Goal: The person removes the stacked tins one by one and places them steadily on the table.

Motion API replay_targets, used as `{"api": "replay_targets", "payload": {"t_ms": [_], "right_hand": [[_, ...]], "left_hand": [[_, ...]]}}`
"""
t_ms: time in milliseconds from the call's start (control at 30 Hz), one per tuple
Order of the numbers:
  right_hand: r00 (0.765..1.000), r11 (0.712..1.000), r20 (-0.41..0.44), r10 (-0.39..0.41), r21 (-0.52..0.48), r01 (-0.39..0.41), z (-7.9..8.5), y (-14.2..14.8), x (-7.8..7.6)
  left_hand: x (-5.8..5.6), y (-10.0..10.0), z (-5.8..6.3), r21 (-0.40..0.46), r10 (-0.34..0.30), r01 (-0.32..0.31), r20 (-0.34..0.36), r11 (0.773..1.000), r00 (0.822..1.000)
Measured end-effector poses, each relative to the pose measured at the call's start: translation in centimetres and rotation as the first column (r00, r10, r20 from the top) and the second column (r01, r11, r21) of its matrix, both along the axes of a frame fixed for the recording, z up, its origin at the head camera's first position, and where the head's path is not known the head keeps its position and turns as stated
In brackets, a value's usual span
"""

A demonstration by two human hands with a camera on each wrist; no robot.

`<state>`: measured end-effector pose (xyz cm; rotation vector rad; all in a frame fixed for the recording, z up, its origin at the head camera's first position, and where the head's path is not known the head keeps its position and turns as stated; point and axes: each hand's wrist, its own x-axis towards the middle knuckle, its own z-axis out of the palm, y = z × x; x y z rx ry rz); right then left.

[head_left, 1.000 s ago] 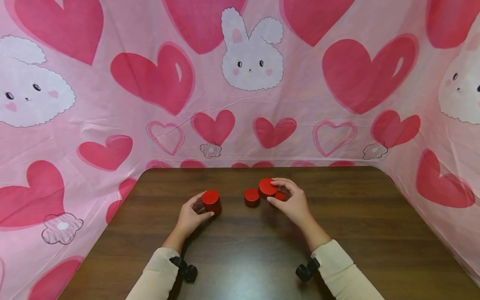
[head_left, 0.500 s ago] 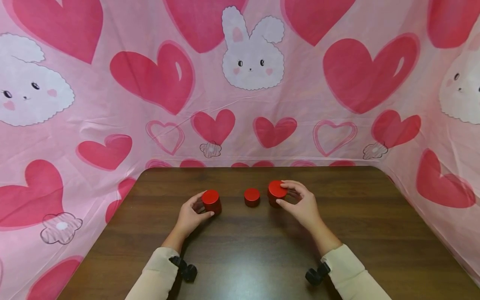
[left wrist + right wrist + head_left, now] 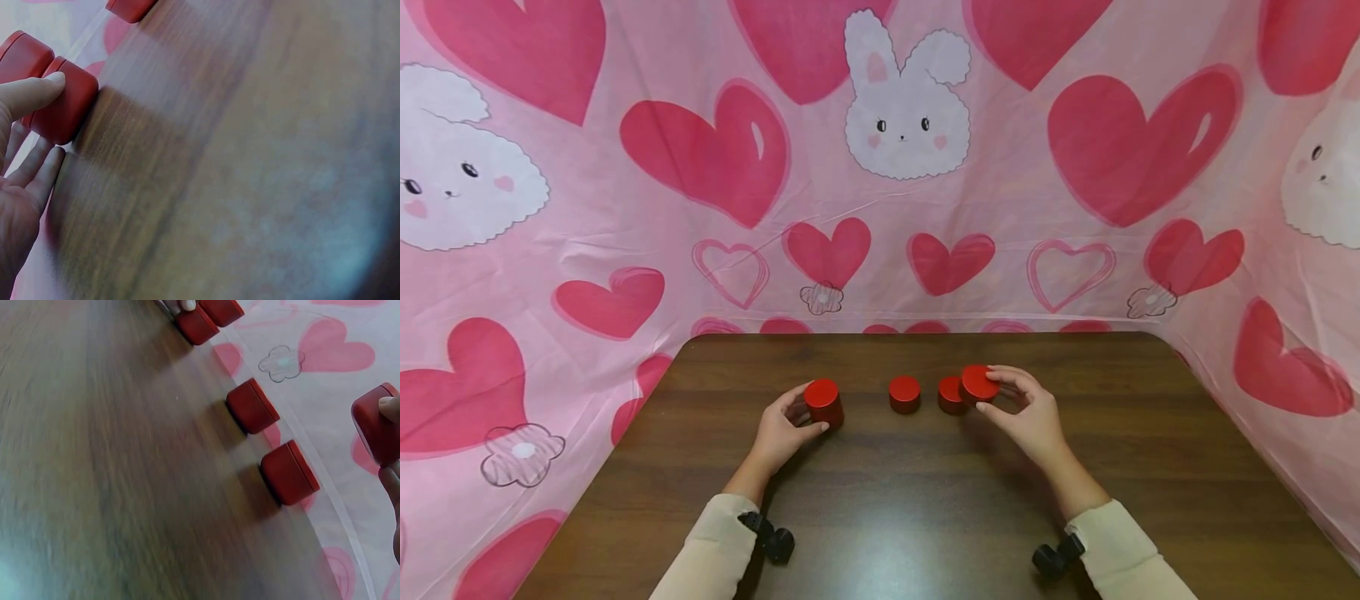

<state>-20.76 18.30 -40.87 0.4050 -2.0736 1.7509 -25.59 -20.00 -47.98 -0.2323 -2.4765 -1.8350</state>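
To the left of the lone red tin (image 3: 905,395) on the wooden table (image 3: 880,492), the left hand (image 3: 777,433) grips a two-tin stack (image 3: 824,406), thumb on its lower tin. Right of the lone tin stands another tin (image 3: 950,396), and farther right the right hand (image 3: 1030,412) pinches a raised tin (image 3: 979,387), clear of the tabletop.

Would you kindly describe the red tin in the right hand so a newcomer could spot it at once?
Over the brown table, find the right hand. It pinches a round red tin, the only one raised clear of the table and the other tins.
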Motion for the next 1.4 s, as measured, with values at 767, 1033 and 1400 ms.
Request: {"api": "replay_targets", "payload": {"t_ms": [767,1033,1400], "right_hand": [[0.995,0.992,0.020,-0.093,0.092,0.091,-1.2,3.0,0.3],[0.988,0.981,0.050,-0.145,0.140,0.137,-1.3,3.2,0.0],[0.974,0.970,0.106,-0.199,0.161,0.181,-4.4,4.5,-2.3]], "left_hand": [[1.6,0.9,3.3,0.012,-0.025,0.024,0.009,1.000,1.000],[1.8,0.9,3.4,0.013,-0.027,0.027,0.014,1.000,1.000],[1.7,0.8,3.4,0.015,-0.034,0.034,0.019,0.999,0.999]]}}
